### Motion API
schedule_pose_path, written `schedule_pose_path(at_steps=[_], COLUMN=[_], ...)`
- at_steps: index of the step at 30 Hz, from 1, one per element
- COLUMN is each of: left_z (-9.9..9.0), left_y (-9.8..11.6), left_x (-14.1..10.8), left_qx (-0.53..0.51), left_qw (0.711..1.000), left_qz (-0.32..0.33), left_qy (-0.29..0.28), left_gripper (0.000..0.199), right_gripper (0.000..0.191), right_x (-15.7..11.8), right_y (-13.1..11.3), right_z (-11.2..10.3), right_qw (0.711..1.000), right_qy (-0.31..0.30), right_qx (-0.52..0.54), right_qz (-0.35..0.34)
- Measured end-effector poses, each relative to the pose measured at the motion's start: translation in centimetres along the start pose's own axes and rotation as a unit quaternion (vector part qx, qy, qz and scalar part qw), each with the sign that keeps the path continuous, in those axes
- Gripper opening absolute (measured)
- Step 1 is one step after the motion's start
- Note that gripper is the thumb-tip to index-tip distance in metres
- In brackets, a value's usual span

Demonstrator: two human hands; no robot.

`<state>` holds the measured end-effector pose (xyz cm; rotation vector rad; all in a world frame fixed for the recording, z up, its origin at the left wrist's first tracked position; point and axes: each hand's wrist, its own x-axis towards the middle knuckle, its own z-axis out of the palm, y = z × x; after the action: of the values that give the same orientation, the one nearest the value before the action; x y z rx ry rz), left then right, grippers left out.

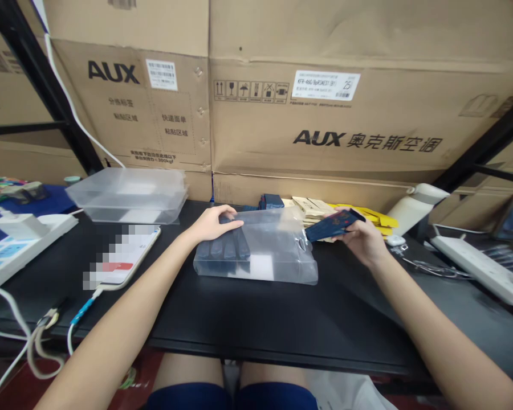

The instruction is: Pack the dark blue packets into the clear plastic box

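A clear plastic box (277,250) lies on the black table in front of me, with several dark blue packets (222,249) standing in a row in its left part. My left hand (214,223) grips the box at its back left, fingers curled over the packets there; some fingertips are hidden. To the right of the box, my right hand (363,239) pinches a flat dark blue packet (331,226) with a reddish print. This packet is tilted, and its left end is at the box's right side; whether they touch I cannot tell.
Behind the box lie beige packets (310,208), yellow packets (378,218) and a white bottle (419,208). Stacked clear trays (128,196) and a charging phone (130,256) are to the left. Power strips (483,267) and cables flank the table. Large cartons (256,131) form the back wall.
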<state>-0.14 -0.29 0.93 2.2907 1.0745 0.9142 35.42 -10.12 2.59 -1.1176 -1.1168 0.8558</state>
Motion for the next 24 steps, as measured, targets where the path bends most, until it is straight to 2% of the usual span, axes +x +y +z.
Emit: schedule_pose_path(at_steps=[4,8,11,16,24], left_z=[0.0,0.0,0.0,0.0,0.0], left_y=[-0.1,-0.2,-0.2,0.1,-0.1], left_x=[0.0,0.0,0.0,-0.1,0.0], left_qx=[-0.004,0.004,0.012,0.016,0.015], left_qw=[1.0,1.0,1.0,1.0,1.0], left_qz=[-0.002,-0.007,-0.014,-0.02,-0.017], left_qy=[0.0,0.005,0.008,0.007,0.008], left_gripper=[0.047,0.046,0.046,0.045,0.045], right_gripper=[0.043,0.051,0.052,0.042,0.044], right_x=[-0.6,-0.8,-0.6,0.0,-0.2], right_y=[0.5,1.0,1.1,1.1,1.0], right_z=[0.3,0.2,-0.2,-0.6,-0.4], right_qw=[0.993,0.987,0.987,0.992,0.992], right_qy=[-0.098,-0.143,-0.138,-0.08,-0.087], right_qx=[0.001,-0.001,0.006,0.062,0.054], right_qz=[0.058,0.079,0.087,0.08,0.073])
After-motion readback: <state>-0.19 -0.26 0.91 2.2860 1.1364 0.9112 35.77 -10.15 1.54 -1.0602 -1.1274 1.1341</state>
